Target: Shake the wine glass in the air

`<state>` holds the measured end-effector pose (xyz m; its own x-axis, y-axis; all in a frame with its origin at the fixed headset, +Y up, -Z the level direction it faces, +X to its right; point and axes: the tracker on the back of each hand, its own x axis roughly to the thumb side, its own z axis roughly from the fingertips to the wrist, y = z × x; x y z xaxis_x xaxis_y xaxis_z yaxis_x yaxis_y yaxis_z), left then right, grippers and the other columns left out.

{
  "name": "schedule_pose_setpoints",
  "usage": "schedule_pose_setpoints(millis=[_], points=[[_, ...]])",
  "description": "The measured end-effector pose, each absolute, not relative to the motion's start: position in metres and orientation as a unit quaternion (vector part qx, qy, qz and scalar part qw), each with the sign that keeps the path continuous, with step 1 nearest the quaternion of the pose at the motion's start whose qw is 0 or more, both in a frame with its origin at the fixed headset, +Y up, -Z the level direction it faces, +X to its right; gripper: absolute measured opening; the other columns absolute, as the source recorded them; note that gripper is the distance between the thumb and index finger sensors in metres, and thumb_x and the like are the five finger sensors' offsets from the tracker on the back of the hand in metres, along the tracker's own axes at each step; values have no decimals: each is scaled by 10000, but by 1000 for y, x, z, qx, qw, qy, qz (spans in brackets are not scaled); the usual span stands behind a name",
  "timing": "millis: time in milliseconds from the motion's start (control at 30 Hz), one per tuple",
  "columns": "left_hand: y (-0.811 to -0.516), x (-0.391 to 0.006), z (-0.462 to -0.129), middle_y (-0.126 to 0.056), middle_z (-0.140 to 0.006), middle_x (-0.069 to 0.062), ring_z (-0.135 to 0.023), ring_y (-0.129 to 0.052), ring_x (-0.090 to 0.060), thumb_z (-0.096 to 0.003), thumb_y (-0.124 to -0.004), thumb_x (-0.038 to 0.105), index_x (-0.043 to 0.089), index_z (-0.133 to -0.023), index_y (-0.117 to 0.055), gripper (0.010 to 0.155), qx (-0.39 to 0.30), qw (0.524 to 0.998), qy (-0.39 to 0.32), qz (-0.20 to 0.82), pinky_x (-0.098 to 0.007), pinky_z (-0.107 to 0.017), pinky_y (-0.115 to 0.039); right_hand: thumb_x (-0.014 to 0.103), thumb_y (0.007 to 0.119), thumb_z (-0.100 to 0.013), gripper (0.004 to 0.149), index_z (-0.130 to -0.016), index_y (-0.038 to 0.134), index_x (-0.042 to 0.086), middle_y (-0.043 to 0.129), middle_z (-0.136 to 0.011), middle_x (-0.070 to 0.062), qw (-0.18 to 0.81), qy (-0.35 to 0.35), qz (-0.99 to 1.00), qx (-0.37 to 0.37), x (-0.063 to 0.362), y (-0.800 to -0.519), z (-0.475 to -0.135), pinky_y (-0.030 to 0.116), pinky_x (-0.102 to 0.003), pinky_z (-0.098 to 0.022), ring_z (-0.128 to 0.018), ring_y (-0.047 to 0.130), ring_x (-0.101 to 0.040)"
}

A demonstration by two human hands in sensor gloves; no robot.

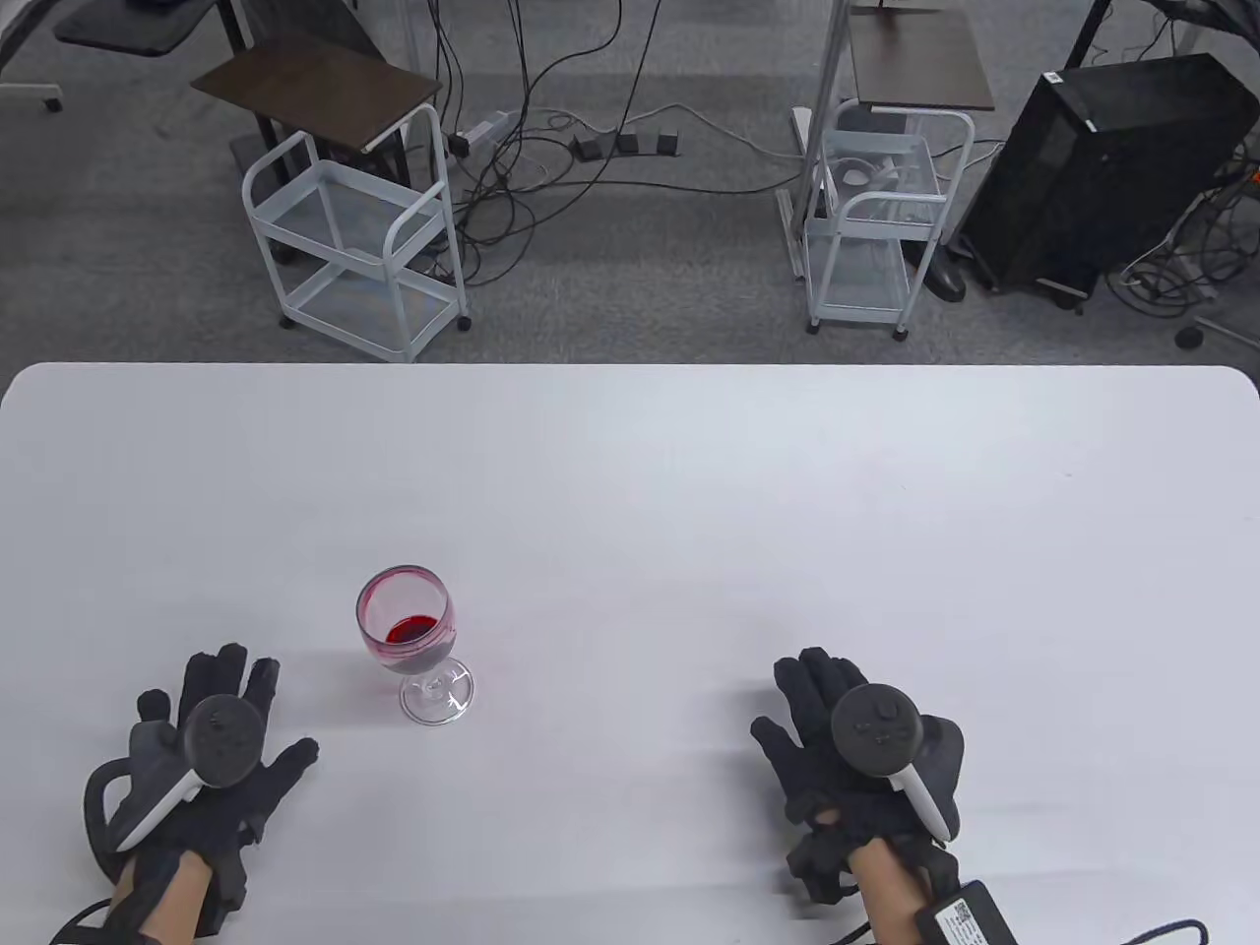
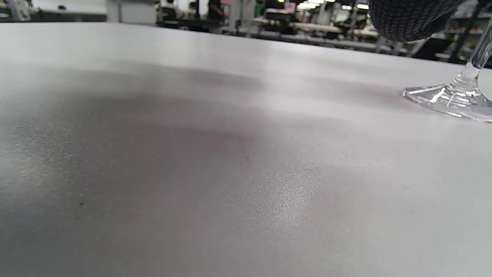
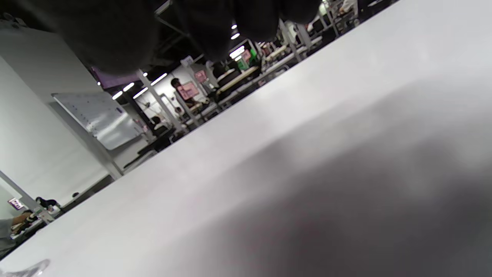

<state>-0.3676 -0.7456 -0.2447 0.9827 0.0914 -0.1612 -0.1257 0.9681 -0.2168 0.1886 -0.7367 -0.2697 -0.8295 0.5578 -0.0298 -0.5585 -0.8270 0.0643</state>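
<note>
Standing upright on the table, the wine glass holds red liquid, just beside the left hand; right hand well apart. Both hands' fingers lie spread, holding nothing. Risk: vigorous shaking could slosh the liquid out.

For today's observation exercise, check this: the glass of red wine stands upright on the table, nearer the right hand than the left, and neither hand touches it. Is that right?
One slip: the glass stands nearer the left hand, not the right hand, as the table view shows. The rest holds: it stands upright on the table, holds red wine, and neither hand touches it.
</note>
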Motion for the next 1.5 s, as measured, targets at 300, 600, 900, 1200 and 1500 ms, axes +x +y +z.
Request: schedule_pose_setpoints(millis=[300,600,900,1200,1500], points=[[-752,-370,-247,-28,-1286,42,-1215,-190,-272,-446,-729,742,367,-1150,-290,911,-143,980,67,118,-587,-820,-157,556,737,-416,692,-1022,554,275,425,-1164,-12,297,31,954,-4,190,-736,-269,326,-636,-747,-1078,342,-354],[-754,-354,-269,-259,-1302,-5,-960,-865,-223,-399,-889,697,345,-1136,-360,973,-136,924,12,356,-469,-772,-662,554,738,-416,693,-1023,554,274,425,-1164,-14,294,36,955,-6,189,-737,-270,324,-636,-748,-1078,340,-356],[-771,-306,-307,-500,-1224,-8,-713,-1068,-122,-407,-971,574,334,-1120,-424,930,-181,851,-10,492,-386,-662,-819,553,738,-416,692,-1022,555,274,426,-1164,-14,297,39,954,-5,190,-737,-270,324,-635,-748,-1078,342,-356],[-779,-295,-323,-722,-1175,-66,-614,-1138,-117,-457,-962,443,325,-987,-768,576,-155,825,6,543,-378,-605,-874,552,738,-418,692,-1024,554,272,428,-1164,-16,300,47,953,1,189,-737,-271,324,-635,-748,-1076,346,-360],[-768,-284,-309,-956,-940,-33,-584,-1181,-161,-468,-945,399,291,-899,-884,449,-139,811,-4,569,-402,-567,-907,552,738,-418,691,-1023,556,271,431,-1163,-18,302,50,952,8,187,-736,-272,327,-635,-746,-1075,348,-361]])
